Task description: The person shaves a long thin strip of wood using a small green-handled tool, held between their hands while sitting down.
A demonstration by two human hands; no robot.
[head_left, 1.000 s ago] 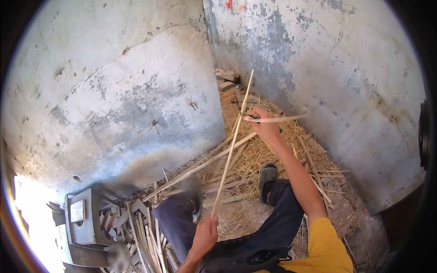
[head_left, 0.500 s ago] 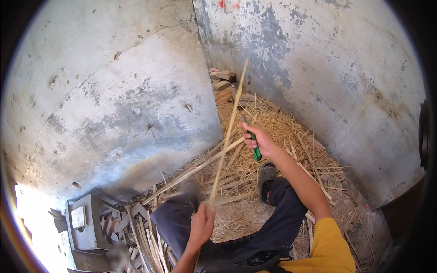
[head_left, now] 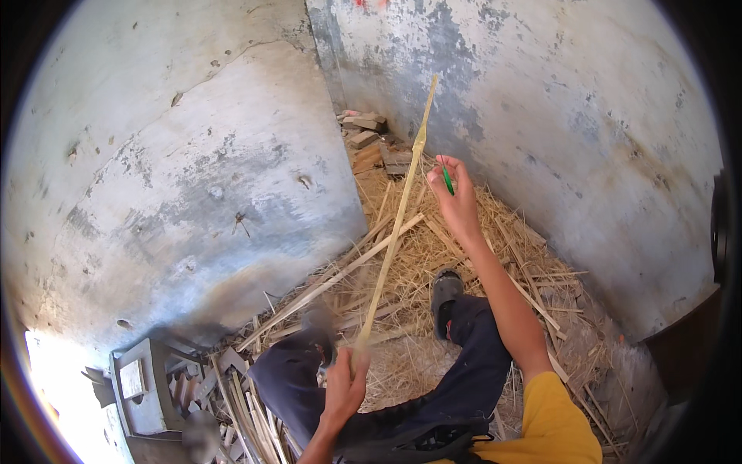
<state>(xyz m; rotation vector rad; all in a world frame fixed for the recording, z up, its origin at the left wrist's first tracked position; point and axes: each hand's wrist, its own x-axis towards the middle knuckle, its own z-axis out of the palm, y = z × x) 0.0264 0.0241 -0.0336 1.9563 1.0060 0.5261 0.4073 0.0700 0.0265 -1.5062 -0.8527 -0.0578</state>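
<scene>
My left hand [head_left: 345, 384] is closed round the lower end of a long, thin bamboo strip [head_left: 392, 246]. The strip slants up and away to the right, with a knobby joint near its far end. Farther out, my right hand [head_left: 454, 195] grips a green utility knife [head_left: 447, 177], its fingers curled round the handle. Beside the strip's upper half, the right hand looks apart from it. Most of the knife is hidden by the hand, and its blade is hard to make out.
Straw and shavings [head_left: 471, 220] cover the floor between my legs and the walls. Long strips [head_left: 332, 282] lie at the left, more strips [head_left: 251, 410] near a grey metal box [head_left: 154, 387]. Bricks [head_left: 363, 127] sit in the corner. My shoe [head_left: 444, 298] rests on the litter.
My right hand has moved up and away with the knife and turned, so less of the handle shows. The strip's far end has shifted slightly right; my left hand stays near its place.
</scene>
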